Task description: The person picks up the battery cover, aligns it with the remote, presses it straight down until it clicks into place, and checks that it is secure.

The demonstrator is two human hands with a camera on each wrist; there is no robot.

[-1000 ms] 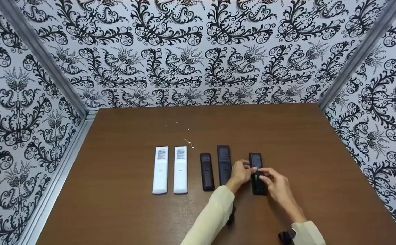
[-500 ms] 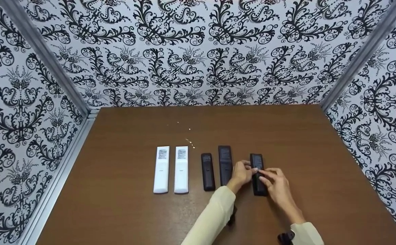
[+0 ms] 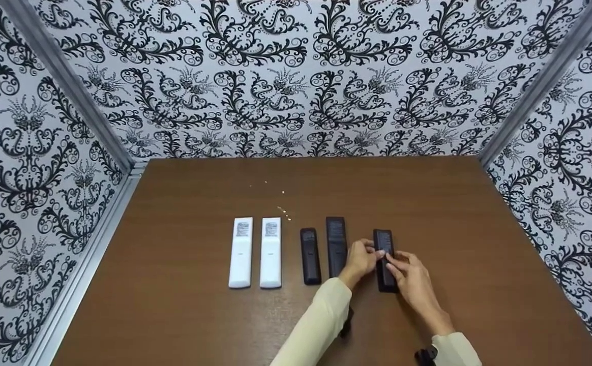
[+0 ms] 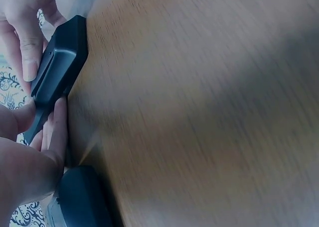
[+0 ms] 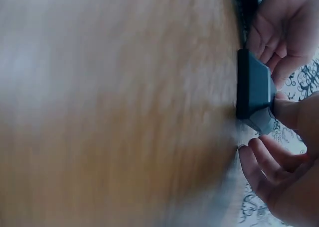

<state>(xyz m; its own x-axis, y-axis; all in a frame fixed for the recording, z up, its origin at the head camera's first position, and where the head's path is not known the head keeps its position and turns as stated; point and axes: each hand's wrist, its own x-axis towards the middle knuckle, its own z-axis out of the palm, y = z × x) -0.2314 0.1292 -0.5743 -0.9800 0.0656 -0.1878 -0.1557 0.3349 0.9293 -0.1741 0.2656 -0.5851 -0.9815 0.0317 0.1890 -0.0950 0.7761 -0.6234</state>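
A black remote control [image 3: 388, 280] lies back side up on the table, right of the other remotes. My left hand [image 3: 360, 259] holds its left side, the thumb on top and the fingers [image 4: 59, 125] along the edge. From the other side my right hand [image 3: 418, 285] touches the back with thumb and forefinger. In the right wrist view the right thumb [image 5: 285, 111] lies on the back, while other fingers stand loosely bent, apart from the side. The battery cover looks flush, with no green showing. The underside is hidden.
Left of the hands lie a dark grey remote [image 3: 335, 239], partly behind the left hand, a smaller black remote [image 3: 310, 256] and two white remotes [image 3: 270, 259], all back side up. Small pale flecks dot the brown table [image 3: 199, 315]. Patterned walls [image 3: 296, 91] stand behind and beside it.
A green patch showed in the black remote's battery bay a second ago; now the back there is dark and covered. The right hand has shifted very slightly; the left holds its place.
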